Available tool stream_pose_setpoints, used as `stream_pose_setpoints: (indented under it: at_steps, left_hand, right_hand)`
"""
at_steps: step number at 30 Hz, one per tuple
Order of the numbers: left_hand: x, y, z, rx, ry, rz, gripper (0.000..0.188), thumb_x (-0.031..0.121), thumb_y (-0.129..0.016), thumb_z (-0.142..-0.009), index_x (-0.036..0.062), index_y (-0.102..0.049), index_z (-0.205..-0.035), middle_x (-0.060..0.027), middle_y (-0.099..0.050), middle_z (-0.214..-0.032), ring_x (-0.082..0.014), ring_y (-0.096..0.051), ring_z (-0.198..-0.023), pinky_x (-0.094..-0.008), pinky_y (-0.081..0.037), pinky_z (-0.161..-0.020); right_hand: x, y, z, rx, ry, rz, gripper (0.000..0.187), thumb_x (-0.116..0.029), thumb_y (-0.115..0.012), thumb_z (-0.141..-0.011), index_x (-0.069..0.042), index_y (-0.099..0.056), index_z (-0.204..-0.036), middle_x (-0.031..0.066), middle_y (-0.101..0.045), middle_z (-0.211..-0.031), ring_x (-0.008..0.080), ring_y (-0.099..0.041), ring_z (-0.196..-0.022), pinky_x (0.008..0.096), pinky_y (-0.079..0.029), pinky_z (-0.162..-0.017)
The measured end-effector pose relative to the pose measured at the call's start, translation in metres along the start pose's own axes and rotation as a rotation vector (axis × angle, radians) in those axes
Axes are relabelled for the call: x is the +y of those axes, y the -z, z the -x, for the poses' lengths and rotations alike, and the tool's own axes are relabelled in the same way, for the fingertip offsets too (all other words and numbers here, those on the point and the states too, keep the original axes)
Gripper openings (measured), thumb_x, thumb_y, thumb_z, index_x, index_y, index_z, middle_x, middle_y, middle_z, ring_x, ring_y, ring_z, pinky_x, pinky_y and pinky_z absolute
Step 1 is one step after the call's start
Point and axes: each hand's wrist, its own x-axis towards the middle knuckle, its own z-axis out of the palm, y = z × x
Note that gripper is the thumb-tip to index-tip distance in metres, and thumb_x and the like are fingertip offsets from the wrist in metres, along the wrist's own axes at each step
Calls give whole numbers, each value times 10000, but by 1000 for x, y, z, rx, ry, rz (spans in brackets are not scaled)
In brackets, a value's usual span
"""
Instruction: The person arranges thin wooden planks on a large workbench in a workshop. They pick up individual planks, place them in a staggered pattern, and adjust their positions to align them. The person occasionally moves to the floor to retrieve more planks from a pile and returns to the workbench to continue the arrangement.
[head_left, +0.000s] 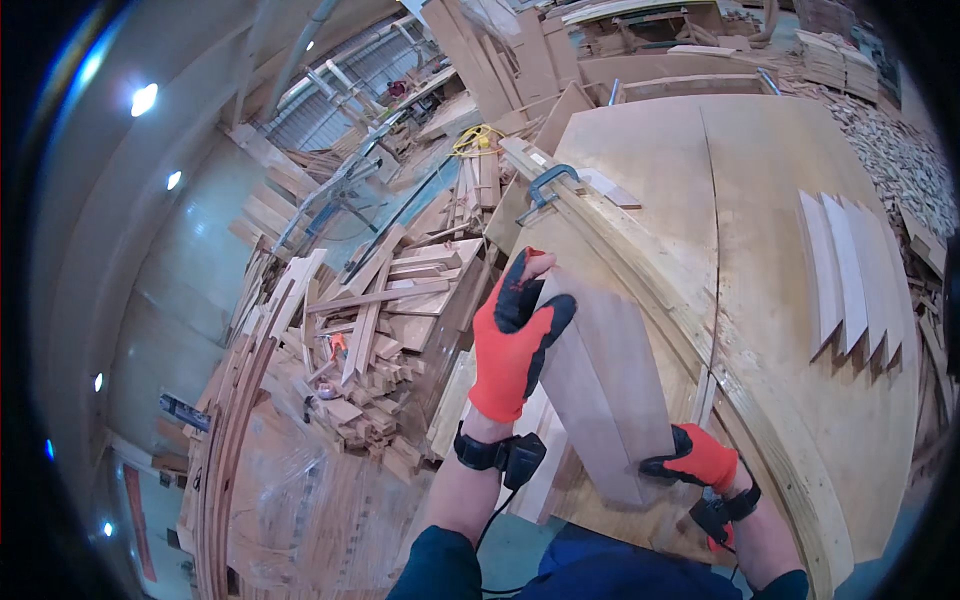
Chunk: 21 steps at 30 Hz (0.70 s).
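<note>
Between my hands is a pale wooden board (610,350), tilted, slightly blurred, with a lengthwise line dividing its face. My left hand (515,340), in an orange glove with black fingers, is closed on the board's far left edge; a bare fingertip shows. Lower down, my right hand (698,460), gloved alike, grips the near right end, its fingers partly hidden. Under the board, more pale wood pieces (540,455) show by my left wrist. A long wooden rail (660,275) runs beside the board along the plywood worktable (790,150).
A blue clamp (545,188) sits on the rail's far end. Several angled boards (855,275) lie in a row on the table's right side. To the left, offcuts (380,330) are heaped near long stacked strips (240,430). A yellow cable (478,140) lies farther back.
</note>
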Motion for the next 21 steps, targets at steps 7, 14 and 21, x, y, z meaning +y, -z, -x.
stream_pose_setpoints:
  at_steps: [7,14,21]
  left_hand:
    - [-81,8,-17,53,218,-45,483,-15,-628,-880,-8,-556,-1358,-97,-607,-1283,-182,-598,-1162,-312,-512,-976]
    - [-132,-11,12,-64,590,211,542,38,-606,-902,78,-488,-1430,-109,-599,-1291,-249,-622,-1123,-390,-527,-961]
    - [-147,-25,98,-149,1073,758,369,192,-622,-958,67,-587,-1303,-124,-657,-1238,-287,-641,-1145,-487,-534,-972]
  right_hand:
    - [16,-12,30,165,48,27,470,-271,-758,-890,-9,-630,-1260,-27,-685,-996,43,-566,-814,251,-473,-684]
    - [69,-13,64,283,-117,-48,589,-397,-768,-863,-3,-603,-1268,19,-676,-1040,63,-567,-829,260,-472,-666]
    - [74,-16,89,376,-80,-119,559,-360,-765,-879,5,-602,-1269,33,-685,-1074,99,-592,-933,278,-490,-786]
